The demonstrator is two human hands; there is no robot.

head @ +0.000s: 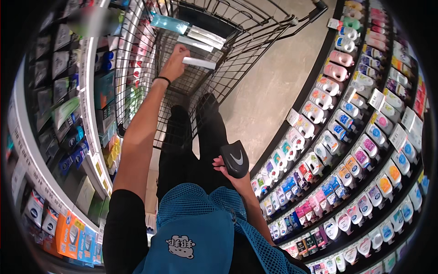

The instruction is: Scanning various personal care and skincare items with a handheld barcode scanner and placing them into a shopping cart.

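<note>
My left hand is over the basket of a black wire shopping cart, its fingers at the left end of a narrow white strip. Just beyond the fingers lie a pale strip, a clear-wrapped silvery packet and a teal packet. My right hand, low in front of my right leg, holds a black handheld scanner by its underside; the scanner's head hides part of the palm. A black band circles my left wrist.
Curved-looking shelves of pump bottles with price tags run along the right. On the left, a shelf edge with price labels carries packaged goods, including orange boxes. The tiled floor shows between the cart and the right shelves.
</note>
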